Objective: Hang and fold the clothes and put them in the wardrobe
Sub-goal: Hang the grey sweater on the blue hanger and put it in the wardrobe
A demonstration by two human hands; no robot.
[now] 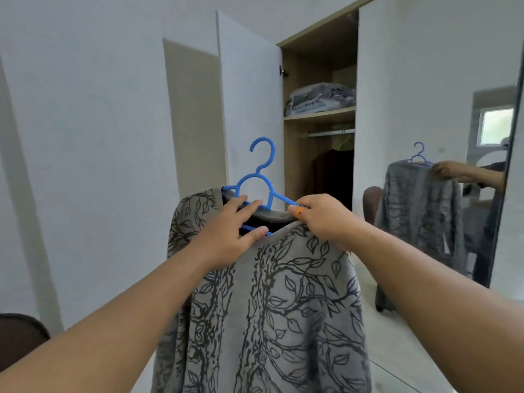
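Observation:
A grey shirt with a dark leaf-and-branch print hangs on a blue plastic hanger, held up in front of me. My left hand is at the neckline, its fingers reaching over the hanger's lower bars. My right hand grips the shirt's right shoulder together with the hanger's arm; one finger wears an orange band. Ahead stands the open wardrobe with a clothes rail.
A green hanger with a dark garment hangs on the rail. Folded grey bedding lies on the shelf above. The white wardrobe door stands open at left. A mirrored door at right reflects me. A dark chair sits lower left.

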